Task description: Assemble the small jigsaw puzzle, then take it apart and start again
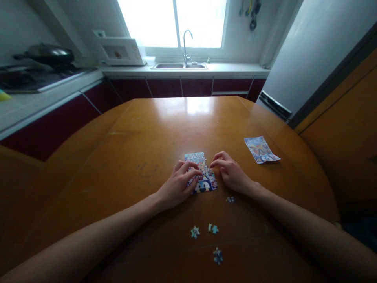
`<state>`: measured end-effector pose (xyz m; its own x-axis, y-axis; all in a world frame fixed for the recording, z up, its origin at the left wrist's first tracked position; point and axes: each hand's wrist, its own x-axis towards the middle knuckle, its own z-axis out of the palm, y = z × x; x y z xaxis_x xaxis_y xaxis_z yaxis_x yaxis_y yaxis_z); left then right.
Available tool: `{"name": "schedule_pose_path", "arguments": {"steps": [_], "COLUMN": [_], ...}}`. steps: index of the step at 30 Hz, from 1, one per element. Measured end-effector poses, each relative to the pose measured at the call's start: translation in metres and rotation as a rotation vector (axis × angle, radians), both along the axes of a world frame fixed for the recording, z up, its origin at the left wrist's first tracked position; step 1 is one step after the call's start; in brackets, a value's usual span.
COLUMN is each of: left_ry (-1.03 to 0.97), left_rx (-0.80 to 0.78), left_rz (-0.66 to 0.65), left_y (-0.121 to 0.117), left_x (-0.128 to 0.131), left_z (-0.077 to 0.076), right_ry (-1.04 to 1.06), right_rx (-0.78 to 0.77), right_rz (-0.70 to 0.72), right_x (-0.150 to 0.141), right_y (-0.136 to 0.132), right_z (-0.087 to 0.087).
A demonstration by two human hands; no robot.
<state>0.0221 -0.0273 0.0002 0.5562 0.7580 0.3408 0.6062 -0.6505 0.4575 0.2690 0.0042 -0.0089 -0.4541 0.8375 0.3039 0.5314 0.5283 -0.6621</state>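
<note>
A partly assembled jigsaw puzzle [204,185] lies flat on the wooden table, a blue-and-white cartoon face along its near edge. My left hand [179,182] rests over the puzzle's left side, fingers spread and hiding part of the picture. At the puzzle's right edge, my right hand [231,171] has its thumb and fingers drawn together in a pinch; anything between the fingertips is too small to make out. Loose puzzle pieces lie nearer to me: one cluster [230,199] below my right hand, a greenish piece [194,232], a pale blue piece [213,228] and a dark blue piece [218,256].
A creased picture sheet [261,149] lies on the table [141,129] to the right. Beyond stand a counter with a sink [169,66], a microwave [120,51] and a pan [48,54] on the stove. A fridge [306,51] is at the right.
</note>
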Motion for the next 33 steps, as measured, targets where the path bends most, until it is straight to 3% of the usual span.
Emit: {"name": "schedule_pose_path", "arguments": {"steps": [4,9,17,23,33], "left_ry": [0.007,0.007,0.000,-0.010,-0.014], "left_rx": [-0.002,0.004,-0.005,-0.009,-0.019], "left_rz": [-0.002,-0.005,-0.019,-0.017,-0.018], "left_y": [0.000,0.001,0.002,0.001,0.002], "left_x": [0.000,0.000,-0.001,-0.001,-0.001], "left_z": [0.001,0.000,-0.001,0.001,0.001], "right_ry": [-0.052,0.131,0.143,0.113,0.064], "right_rx": [0.011,0.060,0.094,0.096,0.050], "right_rz": [0.049,-0.024,-0.166,-0.222,-0.134], "right_x": [-0.001,0.006,0.048,0.071,0.067], "right_y": [-0.003,0.001,0.009,0.019,0.018], "right_z": [0.002,0.013,0.041,0.040,0.035]}}
